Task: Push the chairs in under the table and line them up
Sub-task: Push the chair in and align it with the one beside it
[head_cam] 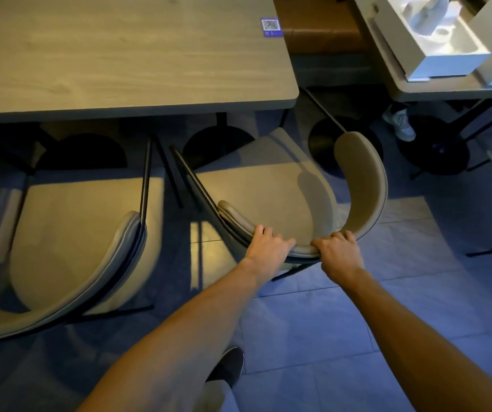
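The head view looks down on the right-hand chair (271, 191), which sits in the centre of the frame, turned askew: its seat runs away from the hands toward the upper left, with the front edge just tucked under the near edge of the table (126, 63), while its curved backrest swings round to the right and ends near the table's right corner. Both hands close over the top rim of that backrest at its nearest point, close together; the left hand (267, 246) has its fingers curled over the rim and thumb pointing right, and the right hand (338, 251) wraps the rim just beside it. The chair lies straight ahead of the grip, so squaring it likely calls for a push forward with a twist to bring the back parallel to the table edge.

The chair is padded in smooth beige leather-like material, its backrest one wraparound band on thin black metal legs. The left-hand chair (69, 242) at lower left is the same make and sits further out from the table. The table top is pale wood grain with rounded corners, bearing a small purple sticker (271, 26) near its far right edge. The floor (313, 322) is grey tile. A second table (435, 87) at upper right carries white boxes (435, 46).
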Available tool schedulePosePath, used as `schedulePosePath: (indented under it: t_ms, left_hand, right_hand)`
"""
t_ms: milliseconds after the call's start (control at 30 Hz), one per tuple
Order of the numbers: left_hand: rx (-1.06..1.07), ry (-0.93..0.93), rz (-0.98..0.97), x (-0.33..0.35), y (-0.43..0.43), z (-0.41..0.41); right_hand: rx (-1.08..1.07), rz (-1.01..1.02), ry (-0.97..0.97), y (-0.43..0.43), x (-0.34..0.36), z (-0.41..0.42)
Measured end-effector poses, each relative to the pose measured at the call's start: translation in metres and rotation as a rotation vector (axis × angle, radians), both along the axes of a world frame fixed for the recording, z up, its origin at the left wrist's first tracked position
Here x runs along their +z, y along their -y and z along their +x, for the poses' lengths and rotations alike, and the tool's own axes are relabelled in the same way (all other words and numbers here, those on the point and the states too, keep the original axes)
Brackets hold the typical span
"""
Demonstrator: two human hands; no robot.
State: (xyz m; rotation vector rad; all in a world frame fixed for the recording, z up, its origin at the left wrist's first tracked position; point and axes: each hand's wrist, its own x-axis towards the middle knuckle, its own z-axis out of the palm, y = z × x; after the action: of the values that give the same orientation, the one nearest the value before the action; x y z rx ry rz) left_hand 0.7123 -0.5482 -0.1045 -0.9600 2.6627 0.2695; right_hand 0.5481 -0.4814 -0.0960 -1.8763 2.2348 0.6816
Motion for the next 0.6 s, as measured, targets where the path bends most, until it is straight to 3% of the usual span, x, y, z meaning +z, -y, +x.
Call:
schedulePosePath:
  t_ms: [600]
  left_hand:
    - [-0.123, 0.039, -0.007, 0.009, 0.013, 0.142]
  right_hand:
    - [0.205, 0.169, 0.049, -0.003, 0.018, 0.142]
